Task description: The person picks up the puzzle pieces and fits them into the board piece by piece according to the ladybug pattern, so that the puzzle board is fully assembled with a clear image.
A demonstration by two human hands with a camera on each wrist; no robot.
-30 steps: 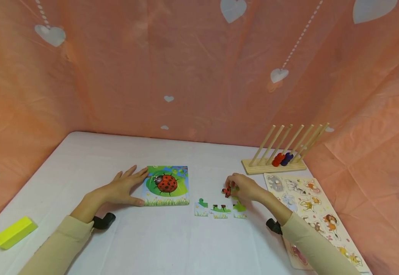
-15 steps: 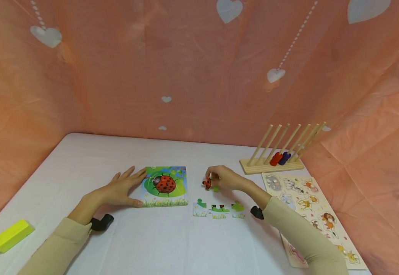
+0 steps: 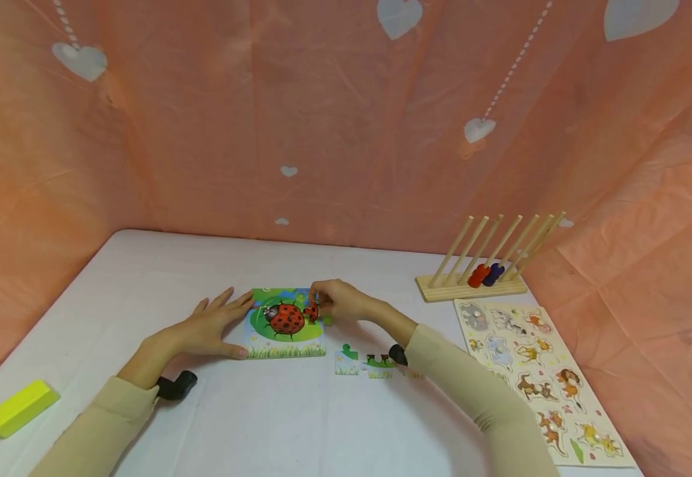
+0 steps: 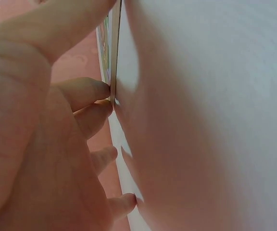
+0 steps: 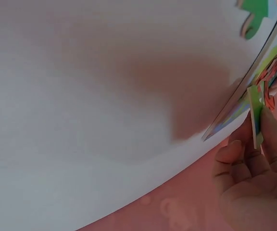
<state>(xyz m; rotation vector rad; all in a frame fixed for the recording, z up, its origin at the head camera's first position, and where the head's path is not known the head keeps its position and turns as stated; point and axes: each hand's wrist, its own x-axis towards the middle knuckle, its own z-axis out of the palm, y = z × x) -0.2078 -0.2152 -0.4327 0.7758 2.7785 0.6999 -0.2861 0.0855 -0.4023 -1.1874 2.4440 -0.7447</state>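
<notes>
Creased cloth (image 3: 322, 132) backs a square board (image 3: 285, 320) and lobed piece (image 3: 312, 313).

So your ladybug board (image 3: 287, 341) is square and lying flat, red spotted bug on a green oval, blue up top, grass and flowers along the side nearest you. The red-and-green puzzle bit (image 3: 311, 313) you're pinching is tipped up over the board's right edge, can't tell if it's one piece or two. Then you've got three grassy puzzle pieces (image 3: 379, 367) in a row, just right of the board's near corner, apart, farthest one mostly hidden.
</notes>
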